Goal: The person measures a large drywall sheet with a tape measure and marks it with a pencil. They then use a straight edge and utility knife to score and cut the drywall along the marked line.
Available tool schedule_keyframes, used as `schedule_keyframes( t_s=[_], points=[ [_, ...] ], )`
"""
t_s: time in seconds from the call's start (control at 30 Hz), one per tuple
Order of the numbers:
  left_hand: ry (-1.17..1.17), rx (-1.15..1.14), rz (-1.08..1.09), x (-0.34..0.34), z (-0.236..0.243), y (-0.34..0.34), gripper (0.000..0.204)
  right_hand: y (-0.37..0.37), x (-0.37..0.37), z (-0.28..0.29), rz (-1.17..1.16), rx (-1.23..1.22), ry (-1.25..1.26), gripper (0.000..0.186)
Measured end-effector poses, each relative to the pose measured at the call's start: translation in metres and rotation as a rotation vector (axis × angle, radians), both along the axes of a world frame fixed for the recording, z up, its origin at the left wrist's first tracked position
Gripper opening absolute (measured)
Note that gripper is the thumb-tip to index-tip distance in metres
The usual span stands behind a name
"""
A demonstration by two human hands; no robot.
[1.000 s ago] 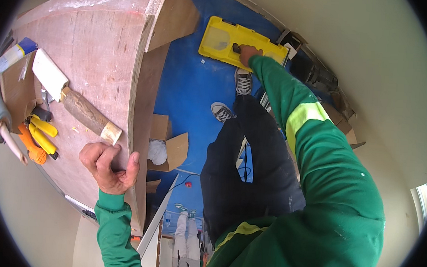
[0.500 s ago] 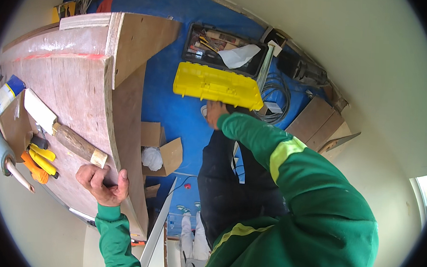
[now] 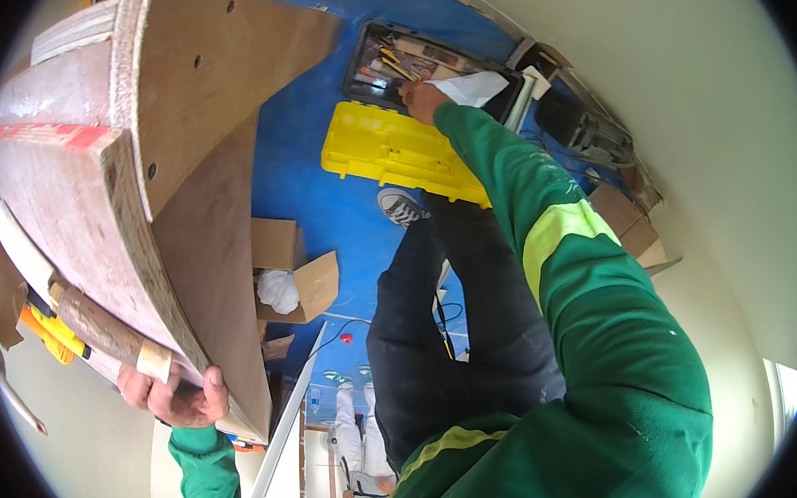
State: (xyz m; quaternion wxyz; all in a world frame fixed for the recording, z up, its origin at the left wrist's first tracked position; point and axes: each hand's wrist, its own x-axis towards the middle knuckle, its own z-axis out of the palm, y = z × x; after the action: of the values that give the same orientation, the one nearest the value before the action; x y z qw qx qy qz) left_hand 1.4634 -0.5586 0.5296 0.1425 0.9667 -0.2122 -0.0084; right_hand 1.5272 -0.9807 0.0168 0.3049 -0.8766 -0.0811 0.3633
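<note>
My left hand is curled around the near edge of a plywood worktop, thumb on one side and fingers on the other. Just above those fingers lies a tool with a thick wooden handle and a broad pale blade. At the far side, my right hand reaches down into a black toolbox tray of mixed hand tools, beside a white sheet. Its fingertips are hidden, so any hold is unclear. The toolbox's yellow lid lies folded open towards me.
Yellow-and-orange tools lie left on the worktop. An open cardboard box with white wrapping stands on the blue floor covering. A black case lies by the right wall. Another person's white-clad legs show at the bottom.
My right hand has moved away from me, from the near side of the yellow lid into the toolbox. The view has shifted, and the worktop appears more edge-on. My left hand stays at its edge.
</note>
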Motion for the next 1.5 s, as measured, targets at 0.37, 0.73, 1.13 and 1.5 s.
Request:
schedule_keyframes(
  t_s=[0.37,0.73,1.13,1.5],
  points=[
    [-0.098,0.075,0.077,-0.024,0.009,0.009,0.046,0.055,0.048,-0.084,-0.135,-0.361,0.068,0.036],
    [0.031,0.116,0.074,-0.013,0.014,-0.010,0.054,0.063,0.081,-0.092,0.173,-0.403,0.141,0.031],
    [-0.043,-0.156,0.052,0.008,0.003,-0.020,0.043,-0.052,-0.008,0.286,-0.345,-0.121,-0.291,0.045],
    [-0.312,-0.275,0.329,-0.059,0.008,-0.059,0.029,0.042,-0.076,0.595,0.191,0.049,-0.318,0.039]
  ],
)
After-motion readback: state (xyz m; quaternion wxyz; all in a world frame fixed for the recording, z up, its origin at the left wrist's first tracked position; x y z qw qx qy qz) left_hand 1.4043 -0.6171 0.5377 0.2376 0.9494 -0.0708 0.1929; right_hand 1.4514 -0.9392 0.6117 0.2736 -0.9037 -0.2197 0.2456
